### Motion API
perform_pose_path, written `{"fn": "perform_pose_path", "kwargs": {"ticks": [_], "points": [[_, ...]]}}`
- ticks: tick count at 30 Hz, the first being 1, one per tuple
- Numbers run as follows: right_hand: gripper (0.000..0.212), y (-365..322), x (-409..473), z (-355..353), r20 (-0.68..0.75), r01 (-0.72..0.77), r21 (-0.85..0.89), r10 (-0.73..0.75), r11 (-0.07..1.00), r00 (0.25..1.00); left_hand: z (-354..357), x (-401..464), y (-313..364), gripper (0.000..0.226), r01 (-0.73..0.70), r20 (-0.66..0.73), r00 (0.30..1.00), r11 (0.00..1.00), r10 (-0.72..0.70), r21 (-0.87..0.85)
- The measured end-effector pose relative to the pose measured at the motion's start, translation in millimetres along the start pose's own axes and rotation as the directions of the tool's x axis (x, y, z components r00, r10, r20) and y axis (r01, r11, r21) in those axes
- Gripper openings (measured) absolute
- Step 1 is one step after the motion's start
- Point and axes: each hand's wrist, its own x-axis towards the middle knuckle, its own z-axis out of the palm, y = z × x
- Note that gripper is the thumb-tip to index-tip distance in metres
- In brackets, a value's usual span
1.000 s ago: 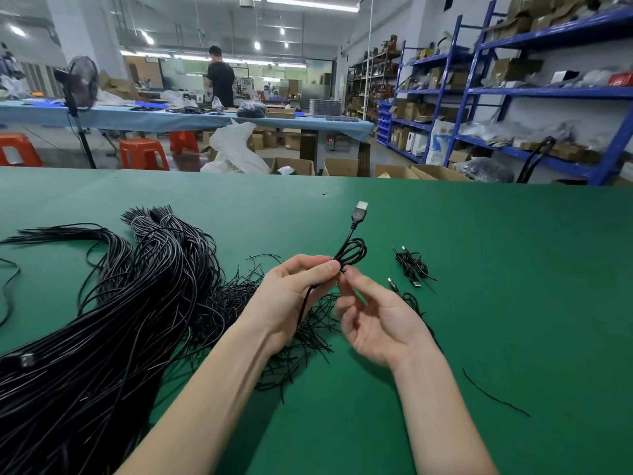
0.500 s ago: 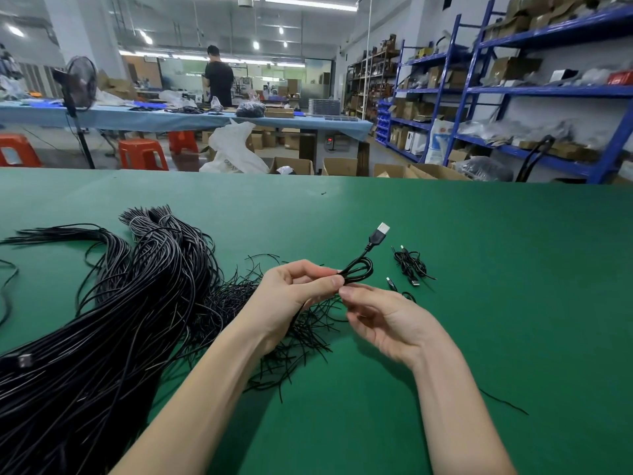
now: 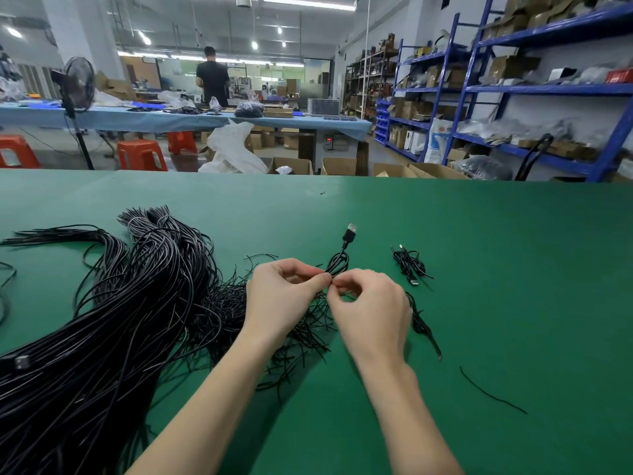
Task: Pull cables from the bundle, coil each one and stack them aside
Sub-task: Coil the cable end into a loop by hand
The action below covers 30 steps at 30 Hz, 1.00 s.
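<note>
A thick bundle of black cables lies across the left of the green table. A small coiled black cable with a USB plug pointing up is held above the table's middle. My left hand pinches the coil's lower end between thumb and forefinger. My right hand meets it from the right, fingers curled and pinching the same spot. A finished coiled cable lies to the right. Another black cable lies just right of my right hand.
A mess of thin black ties spreads under my hands. One loose tie lies at the right. Beyond the table's far edge are orange stools, boxes, blue shelves, a fan and a person at a blue bench.
My right hand has turned palm-down and closed in on the coil beside my left fingers. The USB plug has swung from tilted right back to nearly upright.
</note>
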Motion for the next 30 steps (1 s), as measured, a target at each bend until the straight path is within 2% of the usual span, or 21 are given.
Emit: {"fn": "perform_pose_path", "kwargs": {"ticks": [1, 3, 6, 8, 10, 11, 13, 15, 17, 19, 23, 27, 30], "points": [[0.005, 2, -3, 2, -0.046, 0.124, -0.056, -0.127, 0.991, 0.991, -4, 2, 1, 0.012, 0.026, 0.025, 0.999, 1.000, -0.025, -0.011], [0.007, 8, -5, 6, -0.077, 0.275, -0.032, -0.277, 0.961, 0.958, -14, 8, 3, 0.015, 0.110, 0.109, 0.989, 0.993, -0.104, -0.051], [0.009, 19, -2, 7, -0.053, 0.321, 0.050, -0.318, 0.946, 0.946, -28, 13, 4, 0.018, 0.188, 0.245, 0.951, 0.982, -0.189, 0.027], [0.010, 23, -1, 9, 0.036, 0.233, 0.136, -0.240, 0.963, 0.970, -31, 13, 3, 0.026, 0.173, 0.310, 0.933, 0.984, -0.181, 0.054], [0.011, 21, 2, 10, 0.202, -0.019, 0.353, -0.056, 0.935, 0.978, -32, 12, 1, 0.024, 0.110, 0.332, 0.937, 0.994, -0.108, 0.013], [0.013, 19, 5, 9, 0.302, -0.189, 0.472, 0.043, 0.861, 0.952, -31, 11, -1, 0.021, 0.070, 0.331, 0.942, 0.997, -0.061, -0.017], [0.015, 16, 7, 6, 0.508, -0.507, 0.560, 0.212, 0.656, 0.835, -28, 10, -3, 0.018, 0.016, 0.305, 0.952, 0.998, 0.003, -0.060], [0.017, 15, 8, 4, 0.631, -0.673, 0.508, 0.300, 0.538, 0.715, -27, 11, -6, 0.017, -0.013, 0.269, 0.963, 0.998, 0.029, -0.061], [0.022, 14, 8, 4, 0.682, -0.735, 0.495, 0.316, 0.464, 0.659, -27, 12, -6, 0.016, -0.041, 0.270, 0.961, 0.998, 0.054, -0.055], [0.023, 11, 9, 4, 0.689, -0.759, 0.515, 0.334, 0.398, 0.643, -27, 11, -6, 0.015, -0.075, 0.286, 0.954, 0.996, 0.085, -0.045], [0.019, 10, 10, 3, 0.695, -0.784, 0.493, 0.372, 0.377, 0.616, -26, 11, -5, 0.015, -0.121, 0.259, 0.959, 0.993, 0.119, -0.009], [0.010, 12, 12, 1, 0.765, -0.851, 0.481, 0.372, 0.211, 0.525, -26, 9, -3, 0.016, -0.231, 0.283, 0.940, 0.966, 0.191, 0.114], [0.011, 11, 12, 1, 0.745, -0.824, 0.537, 0.355, 0.182, 0.565, -23, 7, -1, 0.015, -0.239, 0.250, 0.946, 0.965, 0.206, 0.109]]}}
